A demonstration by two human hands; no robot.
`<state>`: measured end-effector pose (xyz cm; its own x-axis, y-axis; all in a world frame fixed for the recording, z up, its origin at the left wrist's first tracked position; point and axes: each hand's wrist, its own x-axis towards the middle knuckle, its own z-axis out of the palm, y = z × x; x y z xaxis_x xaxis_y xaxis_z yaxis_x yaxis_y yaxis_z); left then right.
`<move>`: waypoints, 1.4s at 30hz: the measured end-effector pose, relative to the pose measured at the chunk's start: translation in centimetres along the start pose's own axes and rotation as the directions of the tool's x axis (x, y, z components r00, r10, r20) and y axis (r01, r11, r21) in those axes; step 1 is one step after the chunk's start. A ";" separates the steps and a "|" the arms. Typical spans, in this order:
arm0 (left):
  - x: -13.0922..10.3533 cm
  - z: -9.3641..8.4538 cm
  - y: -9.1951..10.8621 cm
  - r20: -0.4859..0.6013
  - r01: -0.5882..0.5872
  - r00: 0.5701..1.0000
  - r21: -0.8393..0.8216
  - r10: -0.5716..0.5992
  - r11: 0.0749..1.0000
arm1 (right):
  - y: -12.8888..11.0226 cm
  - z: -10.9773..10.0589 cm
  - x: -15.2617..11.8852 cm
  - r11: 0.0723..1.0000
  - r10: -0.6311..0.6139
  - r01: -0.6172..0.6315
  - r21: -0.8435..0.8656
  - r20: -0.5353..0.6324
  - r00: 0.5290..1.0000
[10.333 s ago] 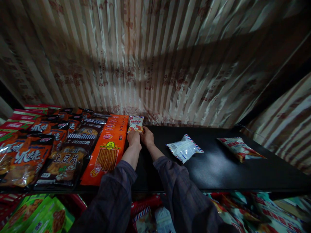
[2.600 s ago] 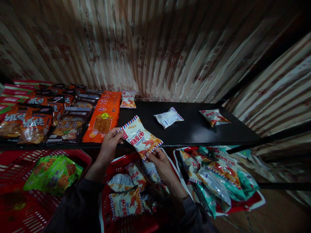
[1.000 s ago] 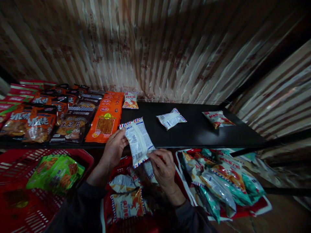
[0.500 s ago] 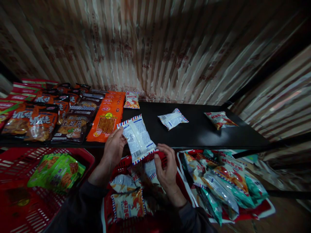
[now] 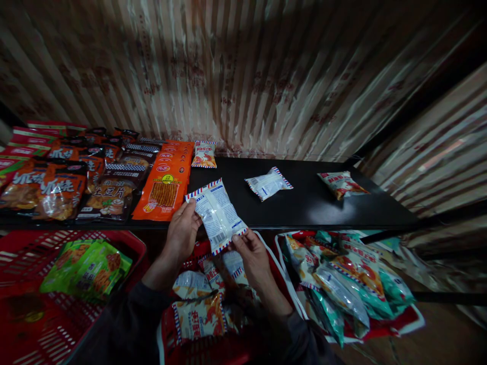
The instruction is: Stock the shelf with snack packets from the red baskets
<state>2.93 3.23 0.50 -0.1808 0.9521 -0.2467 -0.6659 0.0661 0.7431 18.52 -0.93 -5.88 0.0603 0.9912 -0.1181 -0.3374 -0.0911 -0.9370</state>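
A white snack bag [image 5: 217, 217] with a red-and-blue striped edge is held up, its printed back with a barcode facing me. My left hand [image 5: 183, 228] pinches its upper left corner. At the lower right corner, the fingers of my right hand [image 5: 251, 253] are closed on the bag's edge. Below my hands is a red basket [image 5: 161, 337] with several similar bags [image 5: 200, 318]. On the black shelf [image 5: 228, 175] lie a bag [image 5: 204, 154] at the back, a bag [image 5: 269, 183] back side up, and a bag [image 5: 341, 184] farther right.
Orange packs [image 5: 164, 187], brown packs [image 5: 108, 195] and orange-black packs [image 5: 63, 190] fill the shelf's left. A red basket [image 5: 23, 253] at left holds green packs [image 5: 89, 268]; a right basket [image 5: 409, 327] holds white and teal bags [image 5: 353, 284]. Striped sheeting [image 5: 228, 76] hangs behind.
My right hand has closed on the bag's lower right corner and moved slightly left. The bag stays in my left hand. The whole view has shifted slightly.
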 end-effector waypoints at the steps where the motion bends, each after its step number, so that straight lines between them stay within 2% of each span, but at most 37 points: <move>1: 0.0 0.0 0.0 0.002 0.002 1.000 0.005 -0.002 1.000 | 0.0 0.0 0.0 1.000 0.003 -0.003 0.024 -0.006 1.000; 10: 0.0 0.0 0.0 0.025 0.010 1.000 0.042 -0.011 0.999 | 0.0 0.6 -0.3 0.987 0.068 -0.065 0.146 -0.017 0.998; 20: -0.8 0.2 -0.4 0.187 0.021 0.981 0.132 -0.046 0.991 | -0.3 0.9 -0.2 0.973 0.080 -0.059 0.224 -0.087 0.993; 28: -0.5 0.0 -1.0 0.057 0.030 0.998 0.128 -0.038 0.991 | -0.6 1.0 -0.2 0.976 0.087 -0.066 0.207 -0.098 0.991; 37: -0.2 -0.3 -1.0 0.056 0.008 0.998 0.197 -0.019 0.980 | -0.8 1.4 -0.1 0.962 0.116 -0.082 0.261 -0.119 0.986; 42: -0.5 -0.1 -0.6 0.050 -0.009 0.999 0.220 -0.002 0.975 | -0.2 1.1 -0.3 0.976 0.101 -0.083 0.203 -0.078 0.992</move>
<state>3.33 2.73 0.10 -0.1431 0.9656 -0.2170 -0.4885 0.1218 0.8640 17.55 -1.08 -5.30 0.0993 0.9663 -0.2375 -0.5252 -0.1518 -0.8374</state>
